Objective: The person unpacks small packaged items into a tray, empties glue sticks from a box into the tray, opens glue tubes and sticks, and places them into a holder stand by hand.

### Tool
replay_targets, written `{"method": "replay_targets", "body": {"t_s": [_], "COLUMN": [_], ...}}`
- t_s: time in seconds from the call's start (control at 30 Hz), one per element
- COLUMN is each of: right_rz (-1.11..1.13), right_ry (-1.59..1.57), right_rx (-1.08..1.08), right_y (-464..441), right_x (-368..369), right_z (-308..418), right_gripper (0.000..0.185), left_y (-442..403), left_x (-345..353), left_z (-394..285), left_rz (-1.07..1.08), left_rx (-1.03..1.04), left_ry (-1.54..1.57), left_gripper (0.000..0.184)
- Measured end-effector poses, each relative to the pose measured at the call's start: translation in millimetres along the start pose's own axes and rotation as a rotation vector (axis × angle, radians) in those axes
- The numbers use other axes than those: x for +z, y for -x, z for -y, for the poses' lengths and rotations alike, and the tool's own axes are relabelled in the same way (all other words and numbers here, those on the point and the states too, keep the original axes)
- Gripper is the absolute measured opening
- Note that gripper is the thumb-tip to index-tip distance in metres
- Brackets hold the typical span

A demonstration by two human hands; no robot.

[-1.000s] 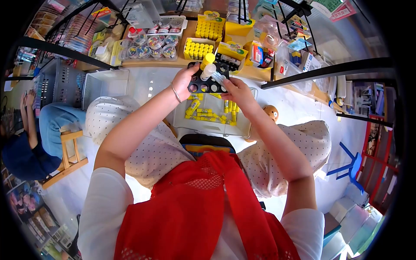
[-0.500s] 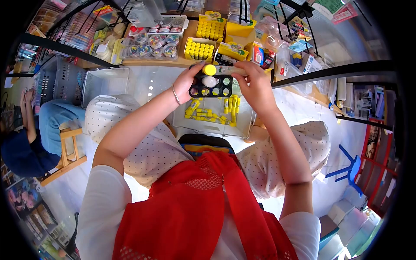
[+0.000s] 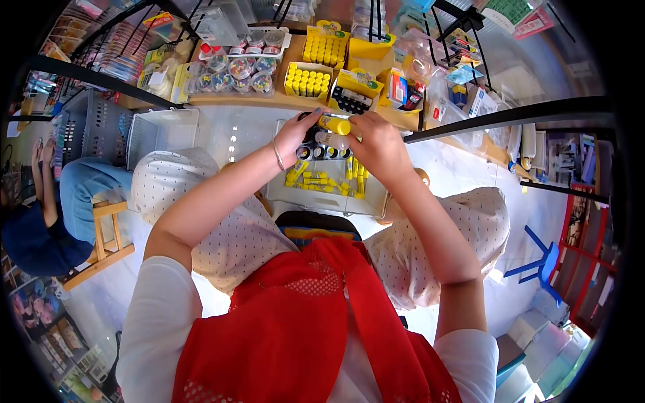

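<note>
My left hand [image 3: 293,138] is closed around the left end of a black holder with round holes [image 3: 313,152]; its thumb reaches over the top edge beside a yellow-capped glue stick [image 3: 334,125]. The fingers of my right hand [image 3: 378,140] are pinched at the capped end of this stick. Just below it, a pale, translucent tube [image 3: 332,140] lies across the holder, partly behind my right fingers. Under both hands stands a light grey bin [image 3: 281,192] with several yellow glue sticks [image 3: 320,181] lying loose in it.
On the shelf ahead are boxes of yellow-capped sticks [image 3: 308,80], a box of black-topped items [image 3: 351,99] and clear jars of coloured pieces [image 3: 242,68]. A black rack bar [image 3: 510,119] crosses at right. Another person [image 3: 50,215] sits at left; a blue stool [image 3: 544,264] stands right.
My right hand has come down and left, from the clear tube's far end to the yellow cap. The yellow-capped stick now points right, and the holder has dropped lower and tilted.
</note>
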State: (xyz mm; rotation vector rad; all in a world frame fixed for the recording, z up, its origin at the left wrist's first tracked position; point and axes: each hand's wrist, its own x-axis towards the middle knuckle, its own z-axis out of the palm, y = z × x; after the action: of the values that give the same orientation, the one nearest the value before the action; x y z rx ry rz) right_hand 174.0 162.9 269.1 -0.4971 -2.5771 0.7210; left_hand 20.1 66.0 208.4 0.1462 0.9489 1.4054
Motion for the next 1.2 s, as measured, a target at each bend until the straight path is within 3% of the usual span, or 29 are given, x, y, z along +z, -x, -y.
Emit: {"method": "replay_targets", "body": {"t_s": [0.17,0.37,0.5,0.57,0.67,0.77,0.87,0.97,1.07,1.2], "right_rz": [-0.018,-0.122,0.020,0.145,0.252,0.241,-0.012,-0.070,0.017,0.024], "right_ry": [-0.024,0.213,0.228,0.224,-0.053,-0.232,-0.068,0.053,-0.058,-0.014], "right_rx": [0.002,0.103,0.161,0.251,0.318,0.299,0.045,-0.284,-0.108,-0.100], "right_y": [1,-6,-9,-7,-10,-7,-4,-10,-3,1], "right_x": [6,3,2,-4,-16,-17,-11,-14,-13,-10], "right_z": [-3,-1,0,4,3,-1,-6,-5,-2,-1], "right_gripper": [0.019,0.028,0.028,0.041,0.049,0.054,0.052,0.045,0.043,0.040], "left_y": [-1,-5,-5,-5,-4,-4,-3,-7,-6,-1], "left_x": [-8,-2,-4,-6,-7,-7,-7,-12,-18,-9], "left_z": [0,8,4,2,-3,-7,-11,-7,3,10], "left_rz": [-0.003,0.031,0.087,0.071,0.019,0.098,0.086,0.131,0.196,0.151], "left_rx": [-0.061,-0.148,-0.172,-0.155,-0.160,-0.161,-0.149,-0.187,-0.243,-0.252], "left_ry": [-0.025,0.072,0.062,0.021,-0.058,0.114,0.120,0.096,0.047,0.154], "left_gripper": [0.030,0.032,0.034,0.034,0.036,0.041,0.038,0.038,0.038,0.039]}}
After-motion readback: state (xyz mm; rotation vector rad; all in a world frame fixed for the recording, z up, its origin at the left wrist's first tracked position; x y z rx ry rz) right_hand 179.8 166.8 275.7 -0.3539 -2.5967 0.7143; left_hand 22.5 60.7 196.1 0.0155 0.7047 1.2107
